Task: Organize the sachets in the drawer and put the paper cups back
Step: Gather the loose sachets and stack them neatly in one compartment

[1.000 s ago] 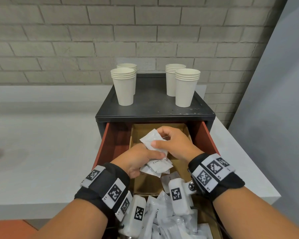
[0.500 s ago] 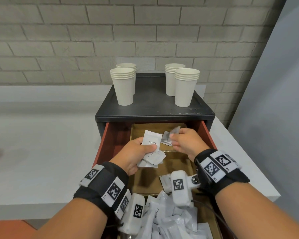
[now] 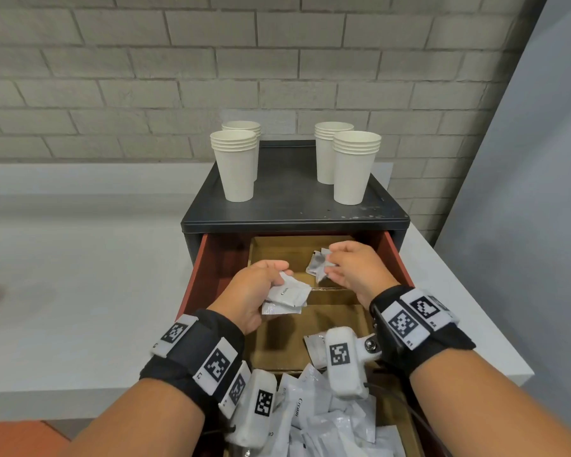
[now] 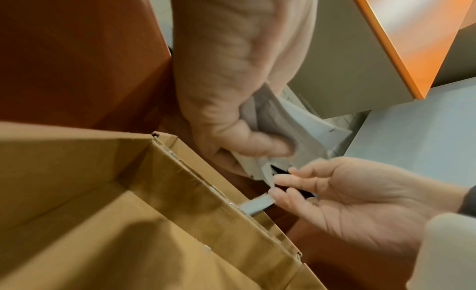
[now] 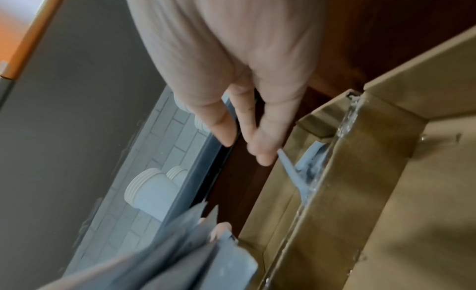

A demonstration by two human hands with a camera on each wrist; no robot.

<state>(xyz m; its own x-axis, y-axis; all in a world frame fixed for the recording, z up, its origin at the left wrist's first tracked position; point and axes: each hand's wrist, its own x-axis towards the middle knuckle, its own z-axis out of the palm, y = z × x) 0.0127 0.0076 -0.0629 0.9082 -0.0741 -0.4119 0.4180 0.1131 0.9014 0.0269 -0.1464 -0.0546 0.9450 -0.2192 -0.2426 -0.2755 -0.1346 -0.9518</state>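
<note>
My left hand (image 3: 279, 275) grips a small bunch of white sachets (image 3: 287, 296) over the open red-brown drawer (image 3: 195, 278). In the left wrist view the same left hand (image 4: 231, 121) curls round the sachets (image 4: 296, 127). My right hand (image 3: 330, 263) pinches a single sachet (image 3: 316, 263) low in the rearmost cardboard compartment (image 3: 277, 249). The right wrist view shows my fingertips (image 5: 265, 158) on that sachet (image 5: 291, 168), which stands against the compartment wall. Stacks of paper cups (image 3: 234, 166) (image 3: 355, 169) stand on the black cabinet top (image 3: 290, 206).
A loose pile of sachets (image 3: 327, 420) fills the front compartment, and one sachet (image 3: 314, 349) lies in the middle compartment. A white counter (image 3: 80, 291) spreads to the left. A brick wall stands behind and a grey panel (image 3: 524, 225) to the right.
My right hand drew one sachet off the left hand's bunch and carried it back and right, down into the rear compartment. The left hand sank slightly, still holding the bunch.
</note>
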